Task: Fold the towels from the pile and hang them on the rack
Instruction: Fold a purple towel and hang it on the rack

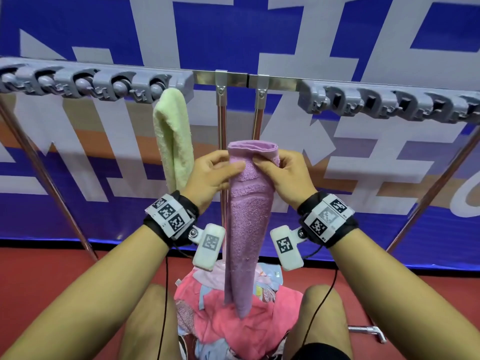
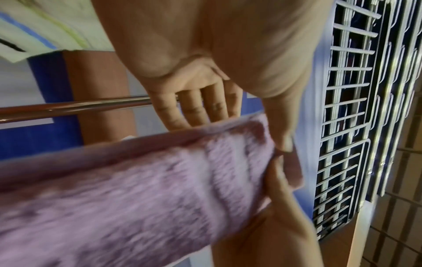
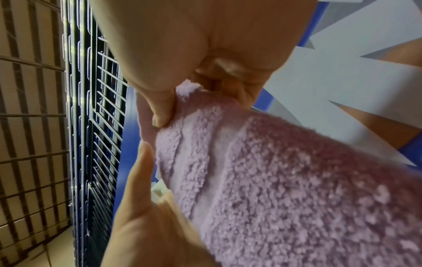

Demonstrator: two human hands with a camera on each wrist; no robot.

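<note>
Blue banner [image 1: 78, 165] backing rack [image 1: 98, 84]; green towel [image 1: 172, 136] hanging. Left hand [image 1: 207, 175], right hand [image 1: 285, 175] pinching folded purple towel [image 1: 246, 229] top above pile [image 1: 233, 320]. Next: lifting fold into free clip.

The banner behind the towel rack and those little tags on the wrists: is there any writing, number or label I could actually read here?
No text can be read.
Banner: large blue and orange strokes of big characters, cropped too much to read.
Wrist tags: black-and-white square code patterns, no letters or numbers.
White tag at the purple towel: too small and blurred.
Green towel and rack clips: no print visible.
</note>
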